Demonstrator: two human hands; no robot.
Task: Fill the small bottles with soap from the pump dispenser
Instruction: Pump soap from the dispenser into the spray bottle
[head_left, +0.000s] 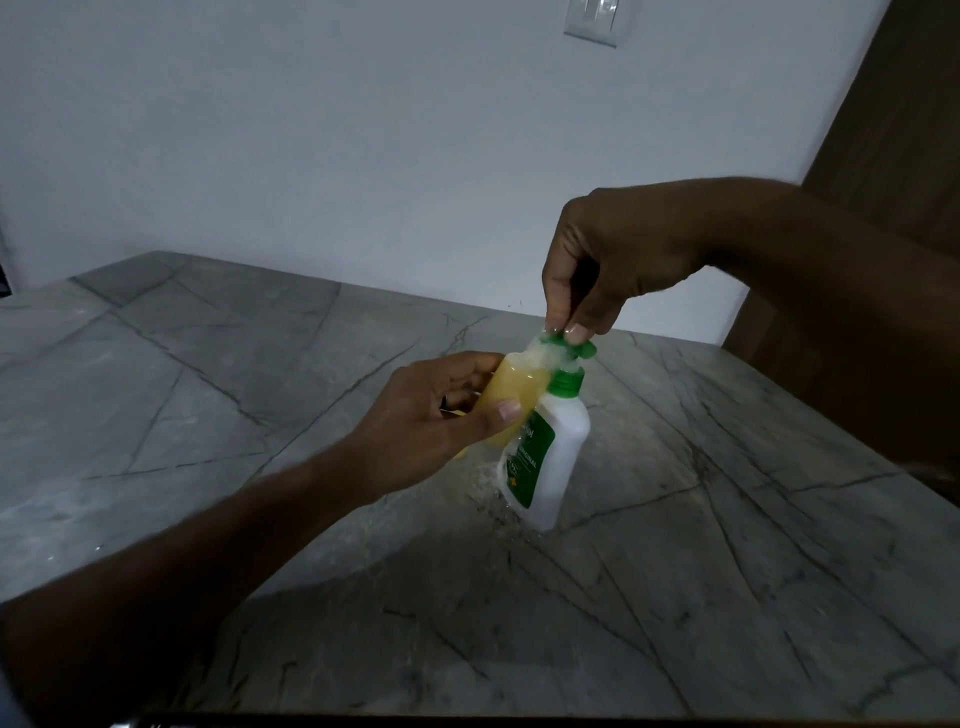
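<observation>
Small bottle: we see a clear plastic bottle, rounded at the shoulder, mostly filled with cloudy yellow-orange soap. It is held off the counter, tilted, its mouth up under the pump's spout, and its side touches the dispenser's neck.

Soap at the mouth: we see pale, frothy liquid around the bottle's top, just under the green spout.

Pump dispenser: a white, smooth, matte plastic bottle with a flattened oval body, leaning to the right, its base on the counter. It has a ribbed green collar and a green pump head with a short spout. A green label with white print runs down its front; we cannot read it in full.

Left hand: we find it wrapped around the small bottle, thumb across the front, fingers curled behind.

Right hand: it comes down from above, fingers bunched, with the fingertips pressing on the pump head.

Counter: grey stone, flat and dull-polished, crossed by thin dark veins. We see a scatter of wet droplets or foam on it just beside the dispenser's base.

Wall: plain white, smooth, with a white rectangular switch plate at the top.

Door: dark brown wood at the right edge.
</observation>
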